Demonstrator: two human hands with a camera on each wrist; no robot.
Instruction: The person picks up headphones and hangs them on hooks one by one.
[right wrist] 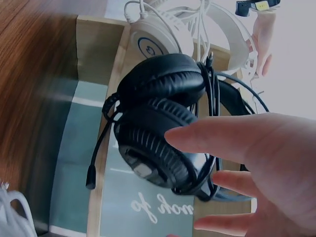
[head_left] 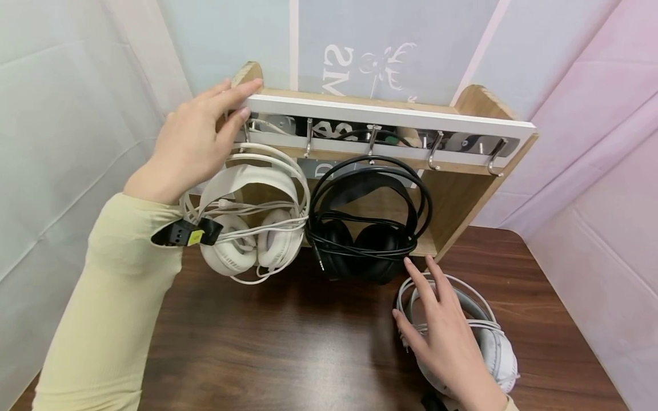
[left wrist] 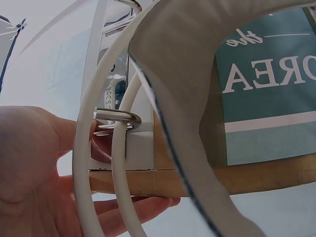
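Observation:
My left hand (head_left: pixel 192 134) grips the left end of a wooden hook rack (head_left: pixel 380 108) with a white front rail. In the left wrist view the thumb lies in front and the fingers behind the edge. Just under that hand hang white headphones (head_left: pixel 226 260) on a hook, their cable bundled. Black headphones (head_left: pixel 380 242) with a coiled cable and a boom microphone (right wrist: pixel 91 175) hang beside them. My right hand (head_left: pixel 447 331), fingers spread, is over white-grey headphones (head_left: pixel 496 354) on the table, partly hiding them; its fingertips are near the black pair. Contact cannot be told.
Metal hooks (head_left: pixel 436 151) line the rail, two of them to the right of the black pair. The rack stands at the back of a dark wooden table (head_left: pixel 288 342). Pale cloth (head_left: pixel 581 165) hangs at the right side, and a printed panel (head_left: pixel 380 34) stands behind.

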